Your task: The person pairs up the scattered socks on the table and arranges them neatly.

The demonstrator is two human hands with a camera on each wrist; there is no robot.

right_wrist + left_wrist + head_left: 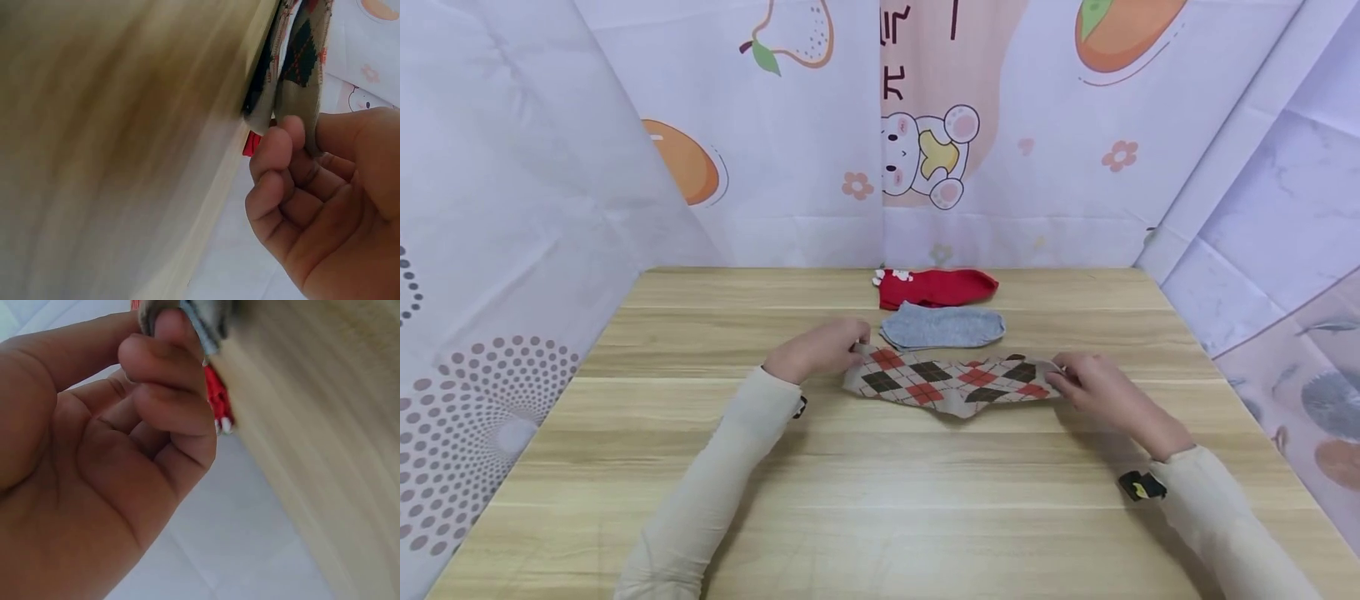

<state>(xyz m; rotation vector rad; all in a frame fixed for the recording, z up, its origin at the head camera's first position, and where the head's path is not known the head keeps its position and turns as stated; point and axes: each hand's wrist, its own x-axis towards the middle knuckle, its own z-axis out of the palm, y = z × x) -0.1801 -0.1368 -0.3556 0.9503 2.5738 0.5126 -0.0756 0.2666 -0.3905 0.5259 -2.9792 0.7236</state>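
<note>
Stretched between both hands is a beige argyle sock [951, 383] with orange-red and dark diamonds. My left hand [823, 348] pinches its left end; in the left wrist view only a bit of its cloth shows between thumb and fingertips. At the other end my right hand [1101, 392] pinches the sock between thumb and forefinger. Two layers of the argyle cloth [300, 62] hang apart at that end in the right wrist view. Just behind lies a flat light grey sock [943, 326]. Beyond it rests a red sock [940, 287] with white figures at its left end.
The socks are on a light wood-grain table [880, 517]. A white printed curtain [775, 167] hangs along the table's back edge, and patterned cloth also hangs at both sides. Dark straps [1142, 486] sit at the wrists, below the pale sleeves.
</note>
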